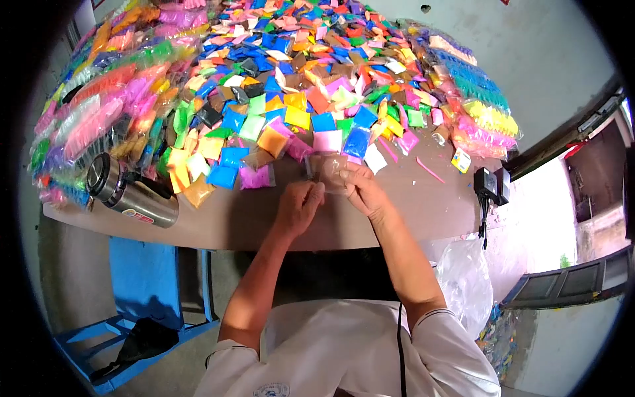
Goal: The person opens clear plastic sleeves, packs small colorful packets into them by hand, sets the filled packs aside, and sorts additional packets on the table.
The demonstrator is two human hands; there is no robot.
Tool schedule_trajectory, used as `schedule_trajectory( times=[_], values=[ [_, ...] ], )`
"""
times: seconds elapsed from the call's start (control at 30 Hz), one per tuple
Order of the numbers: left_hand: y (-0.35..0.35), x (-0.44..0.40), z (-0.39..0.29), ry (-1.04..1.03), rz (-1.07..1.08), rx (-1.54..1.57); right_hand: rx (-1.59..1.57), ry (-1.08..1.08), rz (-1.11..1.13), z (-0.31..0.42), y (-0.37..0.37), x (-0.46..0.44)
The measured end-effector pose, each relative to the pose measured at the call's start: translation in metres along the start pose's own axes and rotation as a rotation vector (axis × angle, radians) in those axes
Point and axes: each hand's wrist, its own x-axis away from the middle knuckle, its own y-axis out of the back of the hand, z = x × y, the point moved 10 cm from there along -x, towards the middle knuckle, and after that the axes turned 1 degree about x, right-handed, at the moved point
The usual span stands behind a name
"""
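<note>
Just above the table's near edge, my two hands are close together. My right hand (363,190) pinches the right side of a clear plastic bag (333,173). My left hand (301,207) is closed at the bag's lower left; what lies between its fingers, if anything, is too small to make out. Right beyond the bag is a pale pink packet (327,141), with a blue packet (356,141) to its right. A large heap of small coloured packets (297,118) spreads over the table (278,225) past my hands.
A steel flask (142,198) stands tilted in view at the left. Bagged coloured pieces (99,112) pile at the left, more bags (486,119) at the right. Black adapters (491,185) sit at the right edge. A blue chair (145,278) is below left.
</note>
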Motion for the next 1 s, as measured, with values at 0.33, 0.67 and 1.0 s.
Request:
schedule_trajectory(
  times=[0.33, 0.67, 1.0],
  values=[
    [0.002, 0.000, -0.006, -0.050, -0.068, -0.082, 0.021, -0.033, 0.021, 0.000, -0.005, 0.000],
    [-0.009, 0.001, -0.010, -0.101, -0.015, -0.168, -0.092, -0.144, 0.016, -0.015, 0.005, 0.007],
    [-0.007, 0.001, -0.004, -0.054, -0.022, -0.140, -0.029, 0.030, -0.019, 0.004, -0.008, 0.008]
  ],
)
